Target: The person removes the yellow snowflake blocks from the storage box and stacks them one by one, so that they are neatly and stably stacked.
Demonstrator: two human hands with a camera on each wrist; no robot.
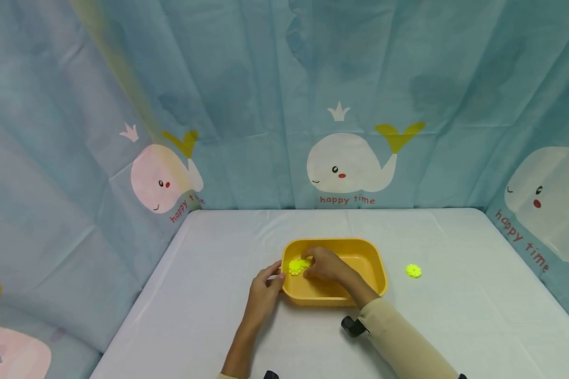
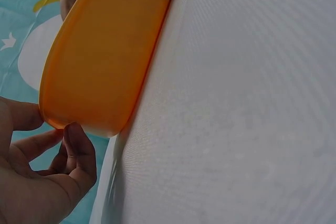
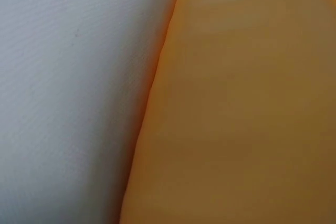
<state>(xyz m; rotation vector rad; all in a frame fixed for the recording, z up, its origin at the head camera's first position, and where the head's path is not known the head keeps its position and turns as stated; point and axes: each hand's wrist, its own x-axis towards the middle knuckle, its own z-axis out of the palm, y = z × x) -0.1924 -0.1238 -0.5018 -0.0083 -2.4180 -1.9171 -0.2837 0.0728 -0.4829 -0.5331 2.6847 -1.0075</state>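
A yellow plastic tray [image 1: 308, 302] stands on the white table. My left hand [image 1: 264, 295] holds its left end; in the left wrist view the thumb and fingertips of the left hand [image 2: 47, 177] are at the end wall of the tray [image 2: 110, 51]. Reaching inside the tray, my right hand [image 1: 329, 265] has thumb and index finger around a bright yellow flower-shaped piece [image 1: 305, 263]. Just left of it lies another such piece [image 1: 295, 268], partly overlapping. In the right wrist view only the outside wall of the tray [image 3: 236, 103] and the tablecloth show, not the fingers.
One more yellow flower-shaped piece [image 1: 413, 271] lies on the table to the right of the tray. White cloth covers the table [image 1: 455, 326]. Blue curtains [image 1: 246, 105] with whale prints surround its back and sides.
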